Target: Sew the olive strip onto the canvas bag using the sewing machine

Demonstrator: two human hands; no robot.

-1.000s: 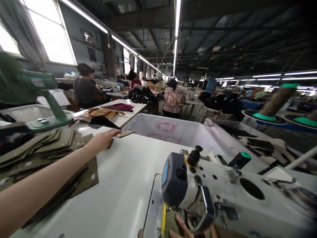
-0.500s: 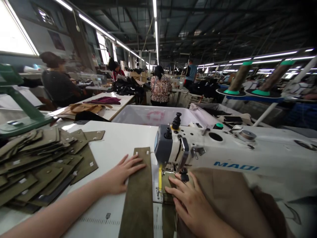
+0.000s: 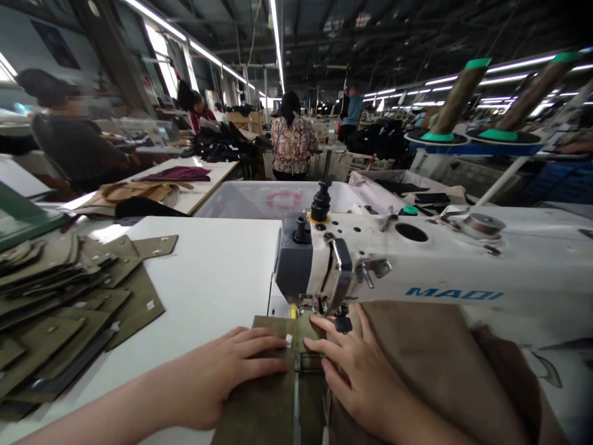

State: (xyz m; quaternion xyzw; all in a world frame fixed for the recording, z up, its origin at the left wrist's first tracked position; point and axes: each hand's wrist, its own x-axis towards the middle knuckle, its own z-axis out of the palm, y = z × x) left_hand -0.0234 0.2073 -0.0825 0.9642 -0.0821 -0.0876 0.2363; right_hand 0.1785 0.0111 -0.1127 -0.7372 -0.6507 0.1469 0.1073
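Left hand [image 3: 217,377] and right hand [image 3: 361,377] lie flat, fingers spread, gripping nothing, pressing the olive strip [image 3: 264,402]. Fingertips near the needle: likely pricked if fabric feeds fast

Olive fabric strip [image 3: 259,408]; white sewing machine [image 3: 463,272]

Our left hand [image 3: 222,380] and right hand [image 3: 359,377] are both bare: no gloves, no rings, no watch or bracelet on either wrist. Our left forearm [image 3: 106,420], coming in from the near left, is uncovered along all that shows of it, with no sleeve edge in sight. Of our right arm only the wrist shows, also uncovered. Our fingernails are short and unpainted. The rest of our body lies outside the view.
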